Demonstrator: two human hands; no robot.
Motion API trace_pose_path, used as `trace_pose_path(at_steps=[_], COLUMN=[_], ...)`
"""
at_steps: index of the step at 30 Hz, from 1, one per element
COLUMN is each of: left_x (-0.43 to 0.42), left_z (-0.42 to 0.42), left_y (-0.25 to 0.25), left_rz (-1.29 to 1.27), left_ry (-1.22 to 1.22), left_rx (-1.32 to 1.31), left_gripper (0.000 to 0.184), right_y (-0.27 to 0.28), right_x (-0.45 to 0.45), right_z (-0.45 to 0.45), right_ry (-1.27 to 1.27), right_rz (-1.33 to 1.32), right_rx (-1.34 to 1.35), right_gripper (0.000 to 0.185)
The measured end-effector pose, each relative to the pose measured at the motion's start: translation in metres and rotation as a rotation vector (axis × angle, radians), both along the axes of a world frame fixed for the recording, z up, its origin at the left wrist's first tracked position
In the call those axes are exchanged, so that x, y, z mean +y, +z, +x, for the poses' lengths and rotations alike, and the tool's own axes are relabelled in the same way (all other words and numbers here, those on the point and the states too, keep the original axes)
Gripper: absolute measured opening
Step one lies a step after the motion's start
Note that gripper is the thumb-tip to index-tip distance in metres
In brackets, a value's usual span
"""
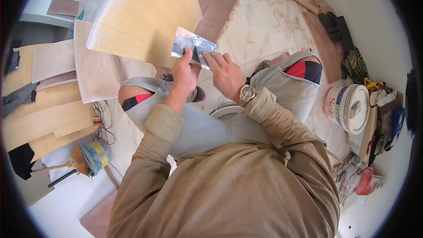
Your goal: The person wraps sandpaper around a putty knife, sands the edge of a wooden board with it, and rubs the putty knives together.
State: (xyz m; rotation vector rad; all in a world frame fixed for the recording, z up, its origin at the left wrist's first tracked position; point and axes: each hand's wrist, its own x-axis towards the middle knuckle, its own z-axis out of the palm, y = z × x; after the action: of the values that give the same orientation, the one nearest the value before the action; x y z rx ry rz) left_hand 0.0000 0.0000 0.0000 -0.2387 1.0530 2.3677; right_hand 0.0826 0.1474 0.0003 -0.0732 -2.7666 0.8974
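A thin, shiny rectangular metal plate (187, 39), smeared like a filling scraper, is up in front of my knees. My left hand (186, 74) grips its near left edge, thumb lying on top. My right hand (225, 73) has its fingers closed together at the plate's right edge; what lies under the fingertips is hidden. Between the hands a dark patch shows on the metal, and I cannot tell if it is a second blade or a reflection. Just beyond the plate stands a pale wooden panel (143, 15) with a curved edge.
Brown boards (216, 2) lie on the marble tile floor (251, 22) ahead. Stacked wooden panels (48, 110) stand at left, near a loose cable (103, 121) and a blue bucket (96, 156). A white paint bucket (346, 108) stands at right, with bags and clutter along the wall.
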Motion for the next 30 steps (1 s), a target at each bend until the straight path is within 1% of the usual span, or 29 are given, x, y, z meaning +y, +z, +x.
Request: trace_pose_path(at_steps=[2, 3, 4, 6, 9, 10, 13, 14, 17, 18, 20, 21, 23, 24, 27, 28, 29, 30], left_x=[-0.006, 0.002, 0.015, 0.011, 0.002, 0.005, 0.005, 0.005, 0.001, 0.004, 0.0, -0.003, 0.0, 0.002, 0.002, 0.003, 0.003, 0.002], left_z=[0.002, -0.019, -0.014, -0.002, -0.01, -0.01, -0.012, -0.012, -0.013, -0.007, -0.013, -0.014, -0.011, -0.009, -0.013, -0.013, -0.011, -0.011], left_y=[0.01, 0.018, 0.019, 0.019, 0.019, 0.019, 0.014, 0.014, 0.023, 0.034, 0.014, 0.006, 0.017, 0.023, 0.02, 0.022, 0.022, 0.018], left_rz=[-0.05, -0.086, -0.112, -0.195, -0.315, -0.347, -0.443, -0.463, -0.458, -0.496, -0.517, -0.531, -0.524, -0.524, -0.534, -0.533, -0.531, -0.614], left_ry=[0.034, 0.047, 0.051, 0.022, -0.097, -0.079, -0.157, -0.17, -0.23, -0.249, -0.288, -0.307, -0.329, -0.324, -0.332, -0.343, -0.353, -0.364], left_rx=[-0.016, 0.114, 0.157, 0.183, 0.146, 0.158, 0.18, 0.173, 0.158, 0.18, 0.233, 0.256, 0.234, 0.222, 0.257, 0.261, 0.264, 0.289], left_gripper=[0.035, 0.035, 0.034, 0.031, 0.029, 0.029, 0.02, 0.021, 0.021, 0.02, 0.025, 0.028, 0.028, 0.028, 0.027, 0.026, 0.026, 0.023], right_y=[-0.008, -0.007, -0.002, 0.01, 0.034, 0.032, 0.019, 0.018, 0.012, 0.011, 0.011, 0.006, -0.006, 0.0, 0.019, 0.01, 0.006, 0.007], right_x=[0.015, 0.037, 0.062, 0.067, 0.049, 0.042, 0.021, 0.02, 0.016, 0.014, 0.011, 0.014, 0.029, 0.029, 0.013, 0.015, 0.019, 0.023], right_z=[-0.01, -0.04, -0.041, -0.028, -0.012, -0.007, -0.003, -0.004, -0.011, -0.007, -0.003, -0.006, -0.018, -0.017, -0.004, -0.007, -0.008, -0.014], right_ry=[-0.165, -0.159, -0.168, -0.144, -0.001, 0.078, 0.153, 0.14, 0.106, 0.129, 0.175, 0.122, 0.011, 0.01, 0.159, 0.156, 0.099, 0.046], right_rz=[-0.142, -0.149, -0.14, -0.186, -0.163, -0.097, 0.077, 0.086, 0.089, 0.111, 0.154, 0.146, 0.141, 0.142, 0.144, 0.138, 0.131, 0.127], right_rx=[-0.124, -0.011, 0.016, 0.051, 0.122, 0.182, 0.246, 0.193, 0.228, 0.235, 0.257, 0.214, 0.131, 0.175, 0.235, 0.291, 0.248, 0.213], right_gripper=[0.049, 0.047, 0.046, 0.046, 0.052, 0.056, 0.057, 0.058, 0.058, 0.056, 0.054, 0.054, 0.053, 0.055, 0.058, 0.06, 0.06, 0.06])
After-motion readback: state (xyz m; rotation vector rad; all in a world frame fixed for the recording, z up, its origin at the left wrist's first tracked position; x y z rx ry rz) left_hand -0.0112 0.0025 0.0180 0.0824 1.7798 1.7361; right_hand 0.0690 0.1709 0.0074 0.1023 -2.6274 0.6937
